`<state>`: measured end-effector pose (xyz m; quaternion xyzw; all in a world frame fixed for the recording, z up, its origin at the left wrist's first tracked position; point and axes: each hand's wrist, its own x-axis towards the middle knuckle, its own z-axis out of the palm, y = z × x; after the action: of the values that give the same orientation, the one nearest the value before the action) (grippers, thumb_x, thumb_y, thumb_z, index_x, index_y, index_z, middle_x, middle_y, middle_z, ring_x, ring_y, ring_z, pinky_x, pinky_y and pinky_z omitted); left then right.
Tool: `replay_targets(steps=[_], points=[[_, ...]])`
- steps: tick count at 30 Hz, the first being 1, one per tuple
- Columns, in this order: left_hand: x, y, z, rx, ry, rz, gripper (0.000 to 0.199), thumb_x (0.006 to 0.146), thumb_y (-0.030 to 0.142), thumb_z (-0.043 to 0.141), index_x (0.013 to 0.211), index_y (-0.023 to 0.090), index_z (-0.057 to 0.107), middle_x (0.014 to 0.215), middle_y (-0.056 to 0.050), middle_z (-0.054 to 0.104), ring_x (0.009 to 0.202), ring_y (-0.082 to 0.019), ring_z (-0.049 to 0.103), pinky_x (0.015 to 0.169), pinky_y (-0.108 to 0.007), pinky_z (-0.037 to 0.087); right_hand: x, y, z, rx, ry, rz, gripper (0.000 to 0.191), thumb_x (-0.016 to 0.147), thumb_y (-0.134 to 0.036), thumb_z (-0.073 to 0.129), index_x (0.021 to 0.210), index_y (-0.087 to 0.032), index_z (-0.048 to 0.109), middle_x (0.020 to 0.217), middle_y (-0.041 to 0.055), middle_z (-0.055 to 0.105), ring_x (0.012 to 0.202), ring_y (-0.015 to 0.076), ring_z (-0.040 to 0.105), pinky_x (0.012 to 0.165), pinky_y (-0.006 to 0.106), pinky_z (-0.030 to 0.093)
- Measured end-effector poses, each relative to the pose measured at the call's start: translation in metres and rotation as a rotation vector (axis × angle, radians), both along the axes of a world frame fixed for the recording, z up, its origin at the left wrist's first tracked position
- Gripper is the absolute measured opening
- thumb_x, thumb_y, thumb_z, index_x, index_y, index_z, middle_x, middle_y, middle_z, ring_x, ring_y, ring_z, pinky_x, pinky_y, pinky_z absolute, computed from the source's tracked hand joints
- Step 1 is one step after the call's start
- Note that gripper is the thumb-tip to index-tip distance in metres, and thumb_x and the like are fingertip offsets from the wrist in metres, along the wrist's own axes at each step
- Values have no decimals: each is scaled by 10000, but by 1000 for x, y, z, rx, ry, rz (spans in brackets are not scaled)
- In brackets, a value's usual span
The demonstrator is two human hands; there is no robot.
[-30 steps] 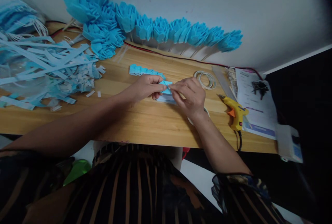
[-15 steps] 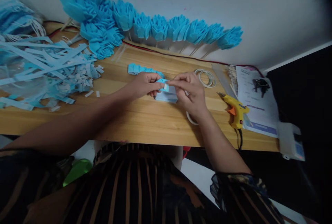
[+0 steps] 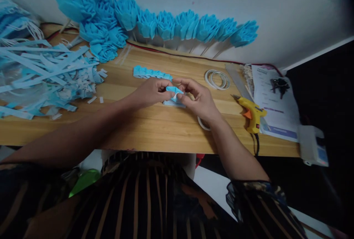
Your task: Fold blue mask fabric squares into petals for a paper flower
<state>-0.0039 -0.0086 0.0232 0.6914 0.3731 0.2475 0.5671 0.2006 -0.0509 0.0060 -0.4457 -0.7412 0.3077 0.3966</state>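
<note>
Between my two hands is a small blue fabric piece [image 3: 173, 90], partly folded, with a bit of white showing at its lower edge. My left hand [image 3: 153, 92] pinches its left side between thumb and fingers. The thumb and fingertips of my right hand [image 3: 197, 96] press on its right side. Under the hands lies a flat stack of pale blue pieces [image 3: 174, 103], mostly covered. Just behind them, a row of folded blue petals [image 3: 151, 73] rests on the wooden table [image 3: 143, 132].
Blue fabric flowers [image 3: 186, 25] on sticks lean along the wall. Cut strips [image 3: 41, 69] are heaped at the left. To the right are rolls of tape [image 3: 217, 79], a yellow glue gun [image 3: 252, 115], a ruler [image 3: 238, 80], printed paper [image 3: 273, 110] and keys [image 3: 280, 86].
The blue piece has gone from lying flat to being folded over. My right hand's fingers have moved left and now grip its right side. The view has shifted slightly.
</note>
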Motion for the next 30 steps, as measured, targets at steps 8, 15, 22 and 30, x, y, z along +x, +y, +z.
replay_targets(steps=[8, 15, 22, 30], points=[[3, -2, 1, -40, -44, 32, 260, 876, 229, 713, 672, 170, 562, 614, 18, 584, 544, -69, 536, 550, -195, 385, -1, 1, -4, 12, 62, -47, 458, 936, -532, 647, 1291, -243, 670, 929, 28, 662, 842, 170, 626, 762, 325, 559], [4, -1, 0, -49, -45, 123, 167, 841, 138, 680, 720, 188, 577, 579, 46, 569, 515, -77, 517, 545, -209, 389, 1, 5, -8, -10, 67, 5, 471, 949, -556, 616, 1305, -251, 666, 973, 34, 699, 859, 172, 631, 798, 347, 564], [5, -5, 2, 24, -68, 74, 213, 831, 104, 646, 652, 171, 552, 576, 46, 556, 530, -66, 497, 545, -197, 378, 1, 5, -8, -63, 112, -9, 486, 898, -474, 702, 1327, -249, 668, 974, 25, 720, 824, 154, 624, 752, 313, 545], [3, -2, 0, -12, -51, 105, 218, 903, 201, 592, 688, 175, 567, 610, 17, 590, 518, -80, 509, 534, -210, 395, 2, 7, -12, -59, 155, -53, 502, 899, -532, 692, 1315, -252, 671, 901, 8, 673, 794, 148, 605, 731, 308, 526]])
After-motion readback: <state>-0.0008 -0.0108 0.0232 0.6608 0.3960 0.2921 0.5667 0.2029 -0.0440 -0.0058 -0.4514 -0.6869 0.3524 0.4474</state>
